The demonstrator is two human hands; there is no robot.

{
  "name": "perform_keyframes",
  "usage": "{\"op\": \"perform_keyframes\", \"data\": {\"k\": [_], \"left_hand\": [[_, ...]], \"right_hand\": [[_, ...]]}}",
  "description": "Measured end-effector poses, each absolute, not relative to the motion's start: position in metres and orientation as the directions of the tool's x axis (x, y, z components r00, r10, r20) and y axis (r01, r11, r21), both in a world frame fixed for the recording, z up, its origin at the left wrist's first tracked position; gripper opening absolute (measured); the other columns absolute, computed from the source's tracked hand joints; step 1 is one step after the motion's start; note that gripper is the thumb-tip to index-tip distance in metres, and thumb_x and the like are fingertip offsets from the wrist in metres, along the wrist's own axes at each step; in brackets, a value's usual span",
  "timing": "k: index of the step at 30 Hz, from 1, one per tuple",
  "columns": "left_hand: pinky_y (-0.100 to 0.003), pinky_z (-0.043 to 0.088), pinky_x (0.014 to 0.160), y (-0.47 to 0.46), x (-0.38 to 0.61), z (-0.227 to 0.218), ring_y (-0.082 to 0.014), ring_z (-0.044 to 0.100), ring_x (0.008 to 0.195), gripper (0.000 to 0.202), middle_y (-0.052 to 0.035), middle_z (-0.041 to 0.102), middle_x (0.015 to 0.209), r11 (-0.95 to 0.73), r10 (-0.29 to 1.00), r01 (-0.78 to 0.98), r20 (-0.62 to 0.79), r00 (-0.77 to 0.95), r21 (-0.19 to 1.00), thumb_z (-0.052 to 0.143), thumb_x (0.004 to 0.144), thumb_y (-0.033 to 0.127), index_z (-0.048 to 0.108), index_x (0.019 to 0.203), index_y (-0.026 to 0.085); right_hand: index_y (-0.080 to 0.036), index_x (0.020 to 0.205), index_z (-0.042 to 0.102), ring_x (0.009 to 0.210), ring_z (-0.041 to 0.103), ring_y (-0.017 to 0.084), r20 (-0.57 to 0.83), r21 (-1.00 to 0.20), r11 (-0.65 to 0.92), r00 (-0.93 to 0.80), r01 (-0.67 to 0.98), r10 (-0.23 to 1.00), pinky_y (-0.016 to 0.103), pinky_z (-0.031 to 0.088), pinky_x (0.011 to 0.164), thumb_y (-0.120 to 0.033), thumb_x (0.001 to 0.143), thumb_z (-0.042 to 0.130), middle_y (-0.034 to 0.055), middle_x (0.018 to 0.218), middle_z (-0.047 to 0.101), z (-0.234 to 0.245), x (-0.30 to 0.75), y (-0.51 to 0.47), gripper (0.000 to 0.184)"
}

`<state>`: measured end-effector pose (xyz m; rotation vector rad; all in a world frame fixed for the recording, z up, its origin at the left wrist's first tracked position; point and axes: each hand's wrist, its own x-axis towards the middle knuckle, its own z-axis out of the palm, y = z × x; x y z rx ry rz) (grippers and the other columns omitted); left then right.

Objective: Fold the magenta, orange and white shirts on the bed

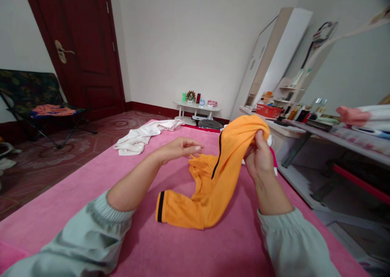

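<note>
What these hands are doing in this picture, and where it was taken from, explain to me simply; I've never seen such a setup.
There is no machine here: these are a person's own bare hands, reaching out of pale green sleeves. The one picture comes from a camera worn on the head, looking forward and down.

The right hand holds up part of an orange garment with black trim; the rest lies on a pink surface. The left hand seems to hold nothing; whether its fingertips touch the garment is hard to tell. A white cloth lies crumpled farther off, to the left.
</note>
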<state>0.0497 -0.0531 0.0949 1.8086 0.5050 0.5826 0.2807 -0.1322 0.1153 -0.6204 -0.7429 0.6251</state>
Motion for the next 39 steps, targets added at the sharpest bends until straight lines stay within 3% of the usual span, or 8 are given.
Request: {"op": "perform_keyframes", "data": {"k": [5, 9, 13, 18, 22, 29, 35, 39], "left_hand": [[-0.029, 0.048, 0.081, -0.069, 0.091, 0.063, -0.0171, 0.063, 0.092, 0.068, -0.0102, 0.065, 0.108, -0.176, 0.589, -0.096, 0.183, 0.787, 0.98, 0.079, 0.065, 0.041, 0.056, 0.124, 0.016], [-0.025, 0.048, 0.068, -0.078, 0.092, 0.056, -0.0144, 0.061, 0.072, 0.045, -0.0031, 0.066, 0.077, -0.204, 0.433, 0.008, 0.083, 0.898, 0.979, 0.077, 0.064, 0.048, 0.068, 0.09, 0.012], [-0.023, 0.046, 0.063, -0.081, 0.091, 0.052, -0.0139, 0.058, 0.067, 0.039, -0.0014, 0.064, 0.07, -0.311, 0.379, 0.09, 0.037, 0.924, 0.946, 0.076, 0.064, 0.048, 0.066, 0.074, 0.011], [-0.027, 0.049, 0.072, -0.079, 0.091, 0.05, -0.0168, 0.063, 0.083, 0.038, -0.0039, 0.068, 0.091, -0.089, 0.506, 0.013, 0.034, 0.862, 0.996, 0.068, 0.074, 0.044, 0.065, 0.102, 0.018], [-0.034, 0.051, 0.074, -0.068, 0.084, 0.062, -0.0221, 0.065, 0.091, 0.034, -0.0061, 0.07, 0.094, 0.034, 0.711, -0.056, 0.015, 0.703, 0.998, 0.053, 0.084, 0.047, 0.065, 0.103, 0.022], [-0.034, 0.052, 0.076, -0.042, 0.042, 0.101, -0.021, 0.064, 0.085, 0.044, -0.0083, 0.068, 0.097, -0.294, 0.845, -0.247, 0.372, 0.385, 0.923, 0.065, 0.074, 0.049, 0.061, 0.104, 0.017], [-0.029, 0.047, 0.076, -0.011, 0.016, 0.095, -0.0187, 0.06, 0.081, 0.026, -0.0034, 0.065, 0.084, -0.657, 0.735, 0.349, 0.671, 0.098, 0.669, 0.07, 0.065, 0.035, 0.064, 0.082, 0.016], [-0.03, 0.046, 0.075, -0.004, 0.021, 0.07, -0.0221, 0.061, 0.082, 0.028, -0.0043, 0.067, 0.081, -0.577, 0.812, 0.597, 0.474, 0.341, 0.558, 0.067, 0.066, 0.04, 0.068, 0.082, 0.017]], "right_hand": [[-0.019, 0.095, 0.065, 0.095, 0.067, 0.017, 0.408, -0.748, 0.592, 0.495, -0.301, 0.767, 0.029, 0.056, 0.08, -0.042, 0.081, 0.063, 0.0029, 0.096, 0.072, 0.113, 0.268, -0.134, 0.027], [-0.02, 0.094, 0.065, 0.099, 0.066, 0.016, 0.416, -0.739, 0.605, 0.505, -0.296, 0.756, 0.03, 0.054, 0.085, -0.043, 0.082, 0.061, 0.0024, 0.097, 0.071, 0.118, 0.266, -0.137, 0.027], [-0.019, 0.093, 0.065, 0.105, 0.063, 0.016, 0.426, -0.707, 0.635, 0.53, -0.312, 0.733, 0.03, 0.052, 0.09, -0.042, 0.085, 0.057, 0.0029, 0.102, 0.07, 0.125, 0.265, -0.141, 0.025], [-0.02, 0.095, 0.065, 0.106, 0.062, 0.014, 0.486, -0.623, 0.714, 0.556, -0.321, 0.674, 0.028, 0.051, 0.091, -0.039, 0.087, 0.055, 0.002, 0.105, 0.069, 0.129, 0.271, -0.142, 0.023], [-0.02, 0.098, 0.065, 0.104, 0.063, 0.016, 0.537, -0.596, 0.748, 0.548, -0.291, 0.641, 0.032, 0.053, 0.088, -0.04, 0.079, 0.065, 0.0024, 0.106, 0.068, 0.128, 0.281, -0.143, 0.026], [-0.015, 0.099, 0.066, 0.097, 0.062, 0.021, 0.617, -0.784, 0.543, 0.48, 0.302, 0.624, 0.04, 0.047, 0.093, -0.029, 0.057, 0.08, 0.0067, 0.103, 0.068, 0.103, 0.298, -0.128, 0.047], [-0.013, 0.098, 0.06, 0.091, 0.059, 0.023, 0.358, -0.706, 0.123, 0.202, 0.697, 0.911, 0.038, 0.047, 0.085, -0.036, 0.057, 0.078, 0.0073, 0.097, 0.064, 0.05, 0.289, -0.109, 0.049], [-0.018, 0.112, 0.056, 0.1, 0.057, 0.025, 0.183, -0.492, 0.072, 0.022, 0.868, 0.983, 0.035, 0.044, 0.083, -0.036, 0.057, 0.078, 0.0104, 0.112, 0.06, 0.025, 0.269, -0.115, 0.062]]}}
